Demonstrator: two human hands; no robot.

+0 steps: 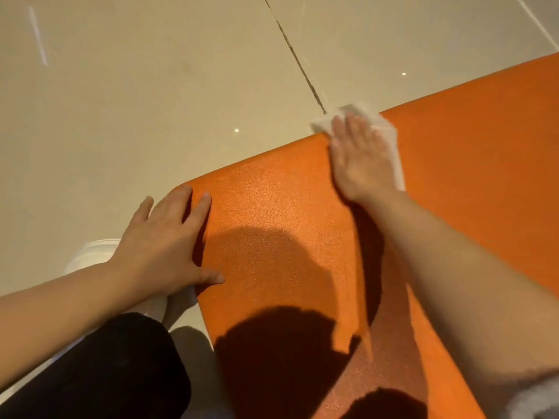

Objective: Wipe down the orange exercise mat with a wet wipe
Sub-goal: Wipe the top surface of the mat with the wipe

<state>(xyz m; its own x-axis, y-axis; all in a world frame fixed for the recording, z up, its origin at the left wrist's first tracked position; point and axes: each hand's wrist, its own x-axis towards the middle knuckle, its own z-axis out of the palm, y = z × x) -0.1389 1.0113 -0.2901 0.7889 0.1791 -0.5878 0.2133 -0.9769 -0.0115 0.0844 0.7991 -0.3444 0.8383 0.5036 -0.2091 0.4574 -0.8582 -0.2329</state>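
The orange exercise mat lies flat on the tiled floor and runs from the lower middle up to the right edge. My right hand lies flat, fingers straight, pressing a white wet wipe onto the mat at its far long edge; the wipe sticks out past my fingertips over the floor. My left hand rests spread on the mat's near left corner, fingers and thumb on the orange surface, palm over the floor.
Glossy beige floor tiles surround the mat, with a dark grout line running toward the wipe. A white slipper and my black trouser leg sit at the lower left. Shadows of my head and arms fall on the mat.
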